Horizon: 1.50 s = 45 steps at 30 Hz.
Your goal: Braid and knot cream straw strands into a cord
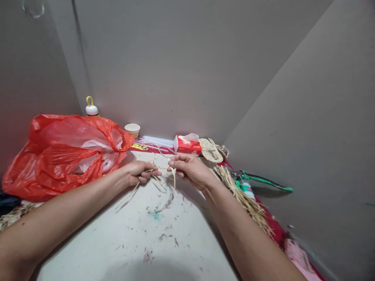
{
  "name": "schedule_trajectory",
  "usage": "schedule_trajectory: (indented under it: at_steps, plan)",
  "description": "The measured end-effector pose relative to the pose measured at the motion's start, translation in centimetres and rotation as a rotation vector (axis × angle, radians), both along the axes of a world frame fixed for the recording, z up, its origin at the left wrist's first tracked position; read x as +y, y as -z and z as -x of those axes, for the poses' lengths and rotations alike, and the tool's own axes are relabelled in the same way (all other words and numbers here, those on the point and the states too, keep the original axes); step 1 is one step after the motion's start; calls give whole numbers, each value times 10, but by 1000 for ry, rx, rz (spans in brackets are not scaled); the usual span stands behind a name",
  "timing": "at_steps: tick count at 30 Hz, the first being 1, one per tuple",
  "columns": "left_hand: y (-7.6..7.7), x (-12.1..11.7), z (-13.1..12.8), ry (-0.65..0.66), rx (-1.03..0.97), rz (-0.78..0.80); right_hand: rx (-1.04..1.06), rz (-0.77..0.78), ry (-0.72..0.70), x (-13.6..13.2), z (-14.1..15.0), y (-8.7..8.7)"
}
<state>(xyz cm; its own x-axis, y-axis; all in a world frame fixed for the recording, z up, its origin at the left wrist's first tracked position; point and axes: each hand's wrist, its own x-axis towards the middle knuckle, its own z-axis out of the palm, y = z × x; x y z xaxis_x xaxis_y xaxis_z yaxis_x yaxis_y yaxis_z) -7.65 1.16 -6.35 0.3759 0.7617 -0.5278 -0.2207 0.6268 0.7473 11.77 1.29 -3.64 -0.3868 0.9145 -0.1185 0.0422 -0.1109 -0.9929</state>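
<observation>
Head view: looking down at a white table (117, 242), pretty beat up, with teal and dark stains lower centre.
Straw (175, 180): right in the middle of the frame, just a few thin strips stretched between both hands.
Left hand (140, 171): a bit left of centre, curled fingers clamped on the straw, with loose ends poking out below.
Right hand (187, 168): a bit right of centre, thumb and fingertips pinched together on the straw, with a flat end hanging down.
Red bag (43, 156): big crinkly thing at left, right in front of a yellow-looped bottle (92, 110).
Back edge: mid-frame, left to right, cup (132, 128), white sticks (158, 141), red tissue pack (187, 147), woven pieces (211, 151).
Right side: straw bundle (240, 198) right of centre, beside a green-handled tool (269, 182); pink cloth (299, 257) lower right.
</observation>
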Motion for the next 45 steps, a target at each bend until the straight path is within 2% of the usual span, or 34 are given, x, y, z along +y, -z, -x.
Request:
schedule_trajectory:
  at_steps: [4, 13, 17, 20, 25, 29, 34, 37, 39, 41, 45]
  plan:
    - [0, -1, -1, -11, 8, -1, 28, 5, -25, 3, -3, 2]
    - [2, -7, -7, -38, 60, -104, -54, -140, 133, -12, 30, 18]
    - [4, -7, -7, -59, 71, -131, -182, -146, 218, -13, 40, 29]
    - [7, -6, -7, -57, 69, -136, -204, -137, 258, -9, 43, 37]
    - [8, -7, -9, -88, 107, -160, -155, -97, 254, -4, 46, 42]
    - [7, -9, -11, -119, 134, -177, -116, -134, 253, -4, 50, 46]
    - [9, -7, -13, -158, 160, -157, -232, -202, 242, -4, 56, 48]
    - [9, -7, -12, -168, 161, -144, -245, -216, 224, -2, 47, 38]
    - [8, -7, -11, -147, 133, -129, -230, -272, 263, 4, 31, 28]
    - [6, -6, -9, -114, 97, -106, -241, -377, 319, 11, 8, 18]
    - [4, -5, -5, -46, 71, -52, -466, -657, 488, 20, -20, 12]
